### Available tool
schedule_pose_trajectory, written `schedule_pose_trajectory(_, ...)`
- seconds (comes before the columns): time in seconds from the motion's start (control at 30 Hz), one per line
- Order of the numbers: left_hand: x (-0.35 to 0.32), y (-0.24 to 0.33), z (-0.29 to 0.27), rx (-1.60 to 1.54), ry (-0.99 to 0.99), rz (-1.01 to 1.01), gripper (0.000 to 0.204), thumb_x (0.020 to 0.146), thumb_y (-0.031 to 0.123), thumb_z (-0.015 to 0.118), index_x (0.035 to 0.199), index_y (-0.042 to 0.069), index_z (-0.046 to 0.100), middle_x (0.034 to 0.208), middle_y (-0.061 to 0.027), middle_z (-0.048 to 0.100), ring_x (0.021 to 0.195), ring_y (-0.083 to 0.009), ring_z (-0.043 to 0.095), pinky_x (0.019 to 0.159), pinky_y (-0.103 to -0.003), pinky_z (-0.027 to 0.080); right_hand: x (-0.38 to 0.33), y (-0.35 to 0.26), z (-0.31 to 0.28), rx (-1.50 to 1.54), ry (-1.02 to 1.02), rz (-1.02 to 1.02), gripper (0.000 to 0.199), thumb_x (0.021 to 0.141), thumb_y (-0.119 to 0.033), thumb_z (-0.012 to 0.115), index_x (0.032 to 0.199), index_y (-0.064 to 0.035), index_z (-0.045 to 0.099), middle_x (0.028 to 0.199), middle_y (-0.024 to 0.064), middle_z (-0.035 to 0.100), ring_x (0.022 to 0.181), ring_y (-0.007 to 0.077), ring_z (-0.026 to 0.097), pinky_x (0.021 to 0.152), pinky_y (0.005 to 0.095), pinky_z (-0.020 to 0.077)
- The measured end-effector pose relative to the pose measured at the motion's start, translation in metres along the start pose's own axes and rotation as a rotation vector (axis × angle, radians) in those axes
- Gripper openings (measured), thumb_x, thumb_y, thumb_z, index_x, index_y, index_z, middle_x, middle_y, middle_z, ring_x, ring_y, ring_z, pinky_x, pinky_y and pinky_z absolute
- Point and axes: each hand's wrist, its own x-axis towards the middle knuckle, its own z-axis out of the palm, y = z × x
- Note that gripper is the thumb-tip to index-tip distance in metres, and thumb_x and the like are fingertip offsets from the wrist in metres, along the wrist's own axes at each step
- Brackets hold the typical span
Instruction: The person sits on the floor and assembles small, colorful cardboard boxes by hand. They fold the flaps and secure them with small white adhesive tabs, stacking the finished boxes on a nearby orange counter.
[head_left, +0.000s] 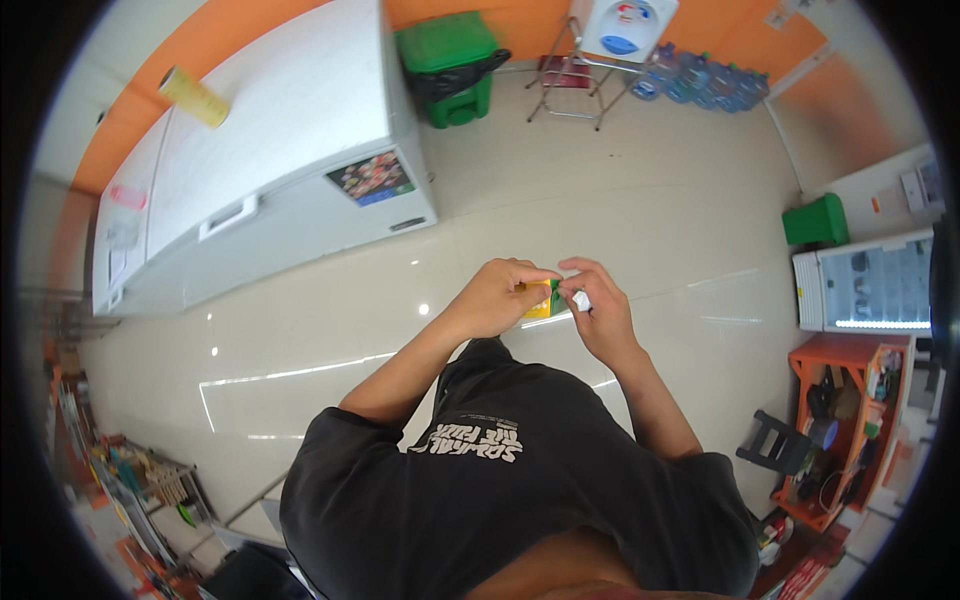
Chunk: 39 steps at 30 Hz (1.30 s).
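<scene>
In front of my body, above the floor, my left hand (492,300) is closed round a small yellow and green box (540,304). Its thumb and fingers grip the yellow part. My right hand (610,320) is at the box's green end, thumb and forefinger bent in close to it. A small white piece (581,300), perhaps crumpled paper, is held in the curled fingers of that hand. Whether the right fingertips touch the box is hard to make out.
A long white chest freezer (290,120) stands at the left, with a yellow roll (194,96) on top. Behind it is a green bin (452,50). A water dispenser (625,30) on a metal stand and several bottles (690,78) are at the back. Orange shelving (835,350) stands at the right.
</scene>
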Motion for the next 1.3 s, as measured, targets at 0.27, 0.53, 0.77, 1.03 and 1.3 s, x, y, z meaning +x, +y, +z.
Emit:
schedule_pose_trajectory(0.27,0.181,0.064,0.037,0.281,-0.665,0.037,0.033,0.098,0.022,0.063,0.126,0.005,0.065,0.112,-0.0124,0.069,0.105,-0.0237,0.064,0.092,-0.035,0.050,-0.002,0.089,-0.127,0.818,0.054,0.724,0.018,0.093,-0.007,0.072,0.099,-0.0084,0.055,0.086,0.0008,0.059,0.060,0.0058,0.053,0.052,0.0220,0.0415)
schedule_pose_trajectory(0.53,0.302,0.092,0.127,-0.194,-0.674,-0.034,0.030,0.099,0.013,0.065,0.126,0.003,0.055,0.115,-0.0061,0.069,0.102,-0.0114,0.065,0.088,-0.028,0.052,-0.020,0.208,-0.224,0.495,0.761,0.477,0.021,0.089,-0.003,0.072,0.103,-0.0070,0.057,0.094,0.0024,0.060,0.073,0.0100,0.054,0.063,0.0256,0.0466)
schedule_pose_trajectory(0.77,0.360,0.138,0.270,-0.458,-0.149,-0.079,0.024,0.097,0.019,0.071,0.115,0.004,0.063,0.111,-0.0071,0.071,0.102,-0.0130,0.068,0.092,-0.030,0.055,-0.003,0.246,-0.291,-0.102,0.684,0.020,0.039,0.080,-0.009,0.083,0.110,-0.0043,0.059,0.109,0.0146,0.063,0.098,0.0315,0.064,0.083,0.0369,0.0518)
schedule_pose_trajectory(1.03,0.424,0.153,0.336,-0.355,-0.112,0.250,0.022,0.094,0.011,0.073,0.111,-0.002,0.068,0.109,-0.0099,0.073,0.099,-0.0129,0.069,0.089,-0.026,0.055,-0.003,0.316,-0.355,-0.012,0.875,0.058,0.013,0.099,-0.008,0.063,0.110,-0.0020,0.065,0.118,0.0118,0.066,0.092,0.0172,0.062,0.071,0.0290,0.0487)
schedule_pose_trajectory(1.3,0.513,0.153,0.340,-0.172,-0.015,0.502,0.020,0.094,0.011,0.073,0.112,0.002,0.075,0.111,-0.0091,0.075,0.102,-0.0155,0.068,0.090,-0.029,0.052,0.056,0.358,-0.409,0.399,0.826,0.337,0.016,0.100,-0.014,0.064,0.104,0.0016,0.064,0.131,0.0154,0.064,0.062,0.0048,0.053,0.055,0.0197,0.0444)
